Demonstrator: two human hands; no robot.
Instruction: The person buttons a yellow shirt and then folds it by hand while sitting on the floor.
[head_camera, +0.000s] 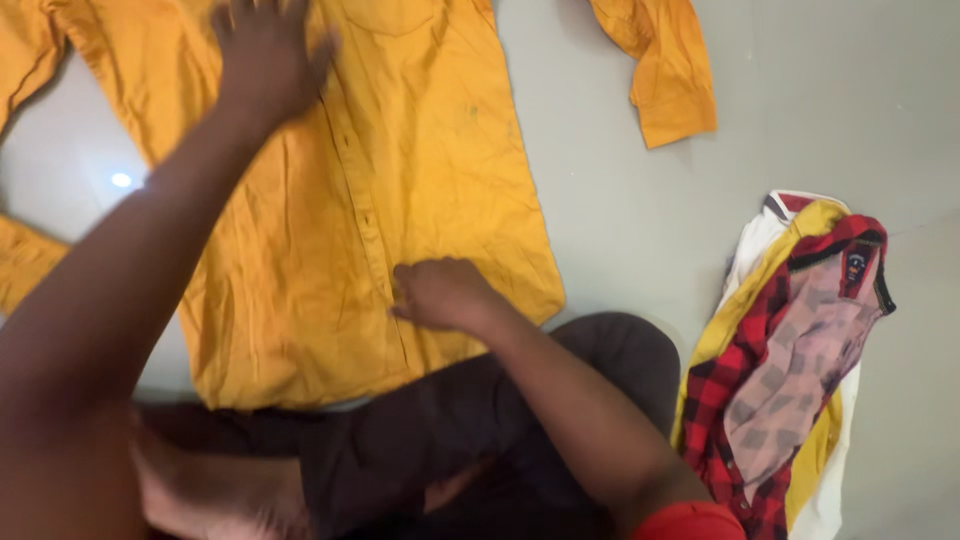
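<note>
A yellow shirt is being pressed flat on the floor by the left hand, fingers spread, and the right hand, fingers together; piled clothes are lying nearby.

Both hands flat on yellow shirt; clothes pile beside.

Smooth pale grey floor reflecting a small light spot.

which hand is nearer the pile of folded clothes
Right. The right hand rests on the yellow shirt's hem, left of the pile; the left hand presses farther away.
</note>
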